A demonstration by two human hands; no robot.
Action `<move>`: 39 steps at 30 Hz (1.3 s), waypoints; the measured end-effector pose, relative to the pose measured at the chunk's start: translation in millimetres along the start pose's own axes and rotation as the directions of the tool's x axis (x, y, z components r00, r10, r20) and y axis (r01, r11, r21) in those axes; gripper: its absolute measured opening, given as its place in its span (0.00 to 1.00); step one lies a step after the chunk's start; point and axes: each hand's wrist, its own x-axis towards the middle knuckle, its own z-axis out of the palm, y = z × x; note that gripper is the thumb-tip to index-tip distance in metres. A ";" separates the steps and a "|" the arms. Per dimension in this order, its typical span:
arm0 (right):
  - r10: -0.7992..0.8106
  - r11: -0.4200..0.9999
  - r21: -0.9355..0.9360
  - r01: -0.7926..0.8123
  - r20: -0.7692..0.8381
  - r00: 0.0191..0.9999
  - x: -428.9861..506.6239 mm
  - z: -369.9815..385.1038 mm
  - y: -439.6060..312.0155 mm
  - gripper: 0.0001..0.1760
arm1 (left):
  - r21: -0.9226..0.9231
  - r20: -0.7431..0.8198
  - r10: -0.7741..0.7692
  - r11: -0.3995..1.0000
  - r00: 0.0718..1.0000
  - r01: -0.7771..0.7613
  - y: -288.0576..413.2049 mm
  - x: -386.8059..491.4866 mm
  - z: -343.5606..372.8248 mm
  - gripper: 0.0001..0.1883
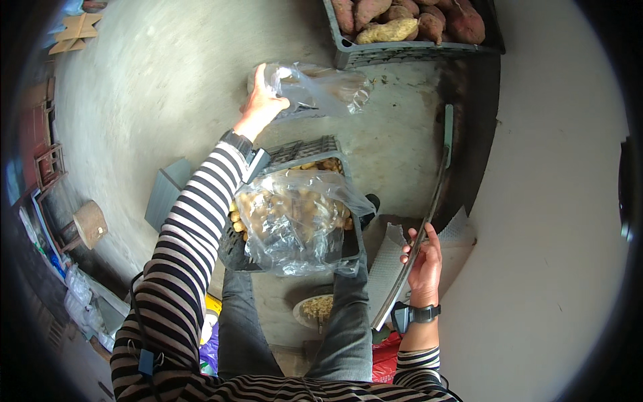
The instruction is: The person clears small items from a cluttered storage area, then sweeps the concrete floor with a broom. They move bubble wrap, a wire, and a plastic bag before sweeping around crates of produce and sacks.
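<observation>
At the top centre, my left hand grips the near left end of a bundle of clear plastic bags; some fingertips are hidden. Low on the right, my right hand holds a long thin pole between thumb and fingers. A flat pale green bar lies at the pole's far end; whether they are joined I cannot tell. Between my arms stands a dark plastic crate of small potatoes. Another clear plastic bag is spread loosely over these potatoes and the crate's near rim.
A crate of sweet potatoes stands at the top right. A grey folded panel is left of the middle crate. Bubble wrap lies by my right hand. Between my legs is a round dish. A white wall runs along the right.
</observation>
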 end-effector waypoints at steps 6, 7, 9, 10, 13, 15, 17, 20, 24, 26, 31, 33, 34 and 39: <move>0.032 0.992 -0.114 -0.047 -0.126 0.992 -10.7 -11.1 8.6 0.37 | 0.418 0.213 -0.023 0.906 0.977 -0.070 34.3 -2.8 24.4 0.49; 0.062 0.990 -0.118 -0.078 -0.135 0.989 -12.6 -11.8 12.3 0.37 | 0.433 0.218 -0.030 0.899 0.975 -0.069 32.8 -0.7 29.2 0.49; 0.077 0.984 -0.148 -0.096 -0.133 0.988 -18.1 -11.8 21.0 0.37 | 0.352 0.114 -0.059 0.936 0.992 0.015 27.0 13.2 38.5 0.29; 0.097 0.980 -0.161 -0.117 -0.129 0.987 -20.8 -11.6 24.8 0.38 | 0.310 0.096 -0.095 0.949 0.991 0.061 21.8 20.7 41.8 0.24; 0.115 0.981 -0.144 -0.132 -0.116 0.987 -27.7 -11.2 31.1 0.37 | -0.015 0.012 0.011 1.000 1.000 -0.010 -0.7 29.9 42.5 0.16; -0.004 0.963 -0.265 -0.040 -0.165 0.986 -30.7 -11.0 29.7 0.35 | -0.184 -0.073 0.008 0.983 0.997 -0.021 -16.4 20.7 33.4 0.16; -0.089 0.941 -0.338 0.024 -0.179 0.980 -33.7 -9.3 26.2 0.32 | -0.172 -0.114 0.026 0.984 0.993 -0.045 -27.5 7.5 7.8 0.16; -0.171 0.920 -0.382 0.085 -0.197 0.965 -34.8 -2.2 18.0 0.29 | -0.155 -0.064 0.074 0.984 0.995 -0.083 -30.2 -17.6 -24.5 0.15; -0.290 0.843 -0.507 0.178 -0.149 0.945 -13.8 16.7 3.1 0.30 | -0.287 -0.096 0.057 0.954 0.994 -0.082 -10.7 -50.2 -46.5 0.15; -0.288 0.830 -0.528 0.181 -0.128 0.949 10.0 27.5 -4.8 0.31 | -0.425 -0.098 0.067 0.899 0.993 -0.103 2.8 -68.9 -62.8 0.14; -0.284 0.577 -0.804 0.146 -0.030 0.958 49.7 53.5 10.7 0.30 | -0.581 -0.178 0.070 0.797 0.981 -0.162 23.3 -112.1 -116.7 0.12; -0.259 0.520 -0.844 0.135 -0.006 0.966 41.3 60.3 26.2 0.30 | -0.641 -0.258 0.019 0.745 0.966 -0.186 19.4 -133.7 -142.2 0.12; -0.295 0.409 -0.894 0.183 0.061 0.954 32.7 62.9 31.9 0.30 | -0.639 -0.306 -0.038 0.749 0.951 -0.176 14.5 -146.5 -155.1 0.13; -0.084 0.350 -0.921 0.169 0.149 0.985 -18.6 83.2 34.6 0.30 | -0.719 -0.452 -0.165 0.649 0.877 -0.248 -21.0 -201.3 -224.4 0.16</move>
